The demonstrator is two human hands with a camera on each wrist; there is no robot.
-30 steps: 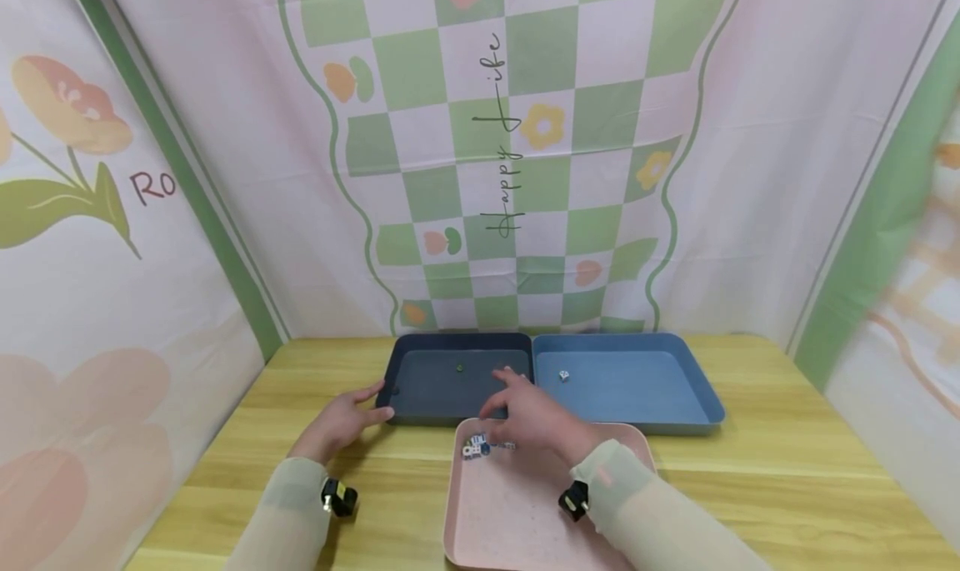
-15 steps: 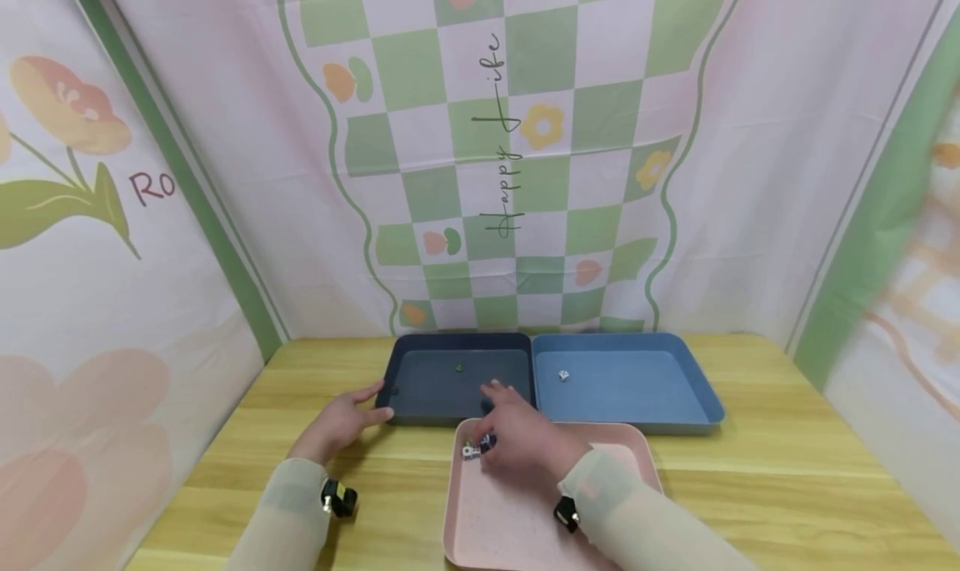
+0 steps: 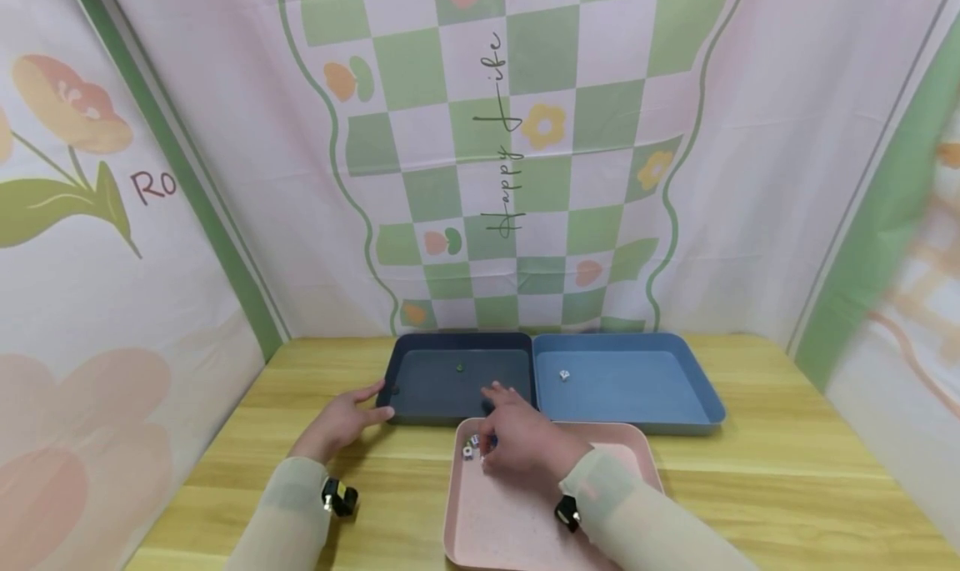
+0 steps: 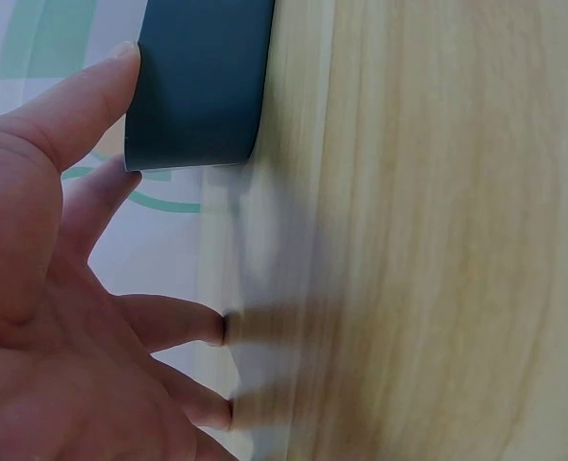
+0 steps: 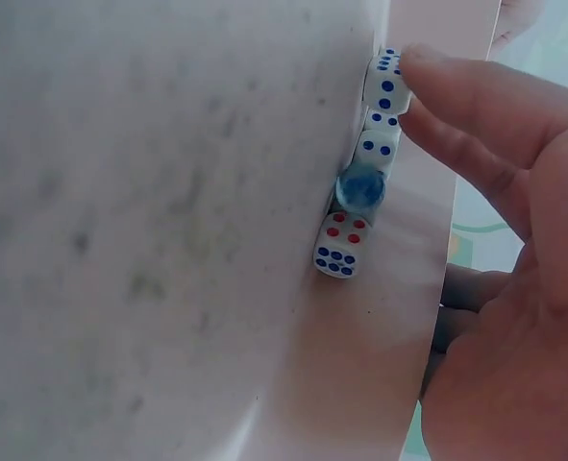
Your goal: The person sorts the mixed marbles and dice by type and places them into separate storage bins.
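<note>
My right hand [image 3: 525,439] reaches into the far left corner of the pink tray [image 3: 495,513]. In the right wrist view its thumb and index finger pinch a white die [image 5: 386,84] with blue dots. Below that die, more white dice and a blue glass marble [image 5: 360,188] line up along the tray wall; the nearest die [image 5: 337,252] shows red and blue dots. Part of this group is hidden by the hand in the head view. My left hand [image 3: 341,421] touches the left corner of the dark tray [image 4: 202,86] with thumb and index finger, its other fingers spread.
The dark tray holds a small green marble [image 3: 460,368] and a darker one [image 3: 396,391]. Against its right side stands a blue tray [image 3: 637,388] with one white die [image 3: 565,376] inside. Wooden table [image 3: 397,504] surrounds the trays, with a printed curtain [image 3: 540,221] behind.
My right hand has come down from above the pink tray's far edge to the dice, and its thumb and index finger have closed on one. The left hand stays at the dark tray.
</note>
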